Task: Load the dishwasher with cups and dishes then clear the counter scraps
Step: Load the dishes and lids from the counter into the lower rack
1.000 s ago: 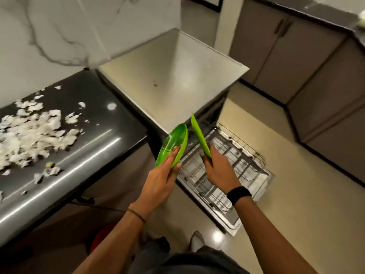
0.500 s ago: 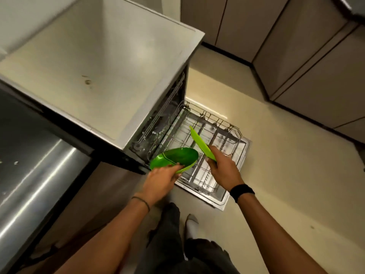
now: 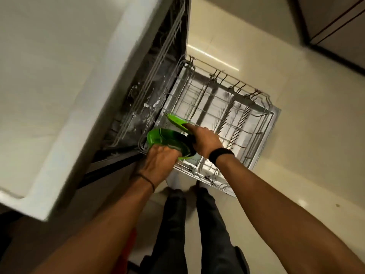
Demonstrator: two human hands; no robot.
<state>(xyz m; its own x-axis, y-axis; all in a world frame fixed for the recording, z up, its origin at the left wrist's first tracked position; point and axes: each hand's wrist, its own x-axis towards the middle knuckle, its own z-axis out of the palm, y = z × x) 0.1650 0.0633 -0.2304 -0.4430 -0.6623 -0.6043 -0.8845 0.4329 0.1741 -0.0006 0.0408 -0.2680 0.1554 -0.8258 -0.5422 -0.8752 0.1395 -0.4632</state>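
Observation:
I look straight down over the open dishwasher. Its lower wire rack (image 3: 254, 107) is pulled out over the floor and holds no dishes that I can see. My left hand (image 3: 160, 163) grips the near rim of a green plate (image 3: 164, 138), held low over the rack's near left corner. My right hand (image 3: 203, 141) pinches a second green plate (image 3: 176, 120), tilted on edge just above the rack's tines, a little beyond the first plate. The two plates sit close together, and the right one's near edge is hidden by my fingers.
The dishwasher's pale top (image 3: 59, 86) fills the left half of the view. Its dark interior with an upper rack (image 3: 156, 82) shows beside the pulled-out rack. Cream floor tiles (image 3: 306, 155) surround the rack. Brown cabinet doors (image 3: 339, 22) stand at the upper right. My legs are below.
I have leaned over the dishwasher and both hands have lowered the green plates to the rack's near left corner. The dark counter with the scraps has left the view.

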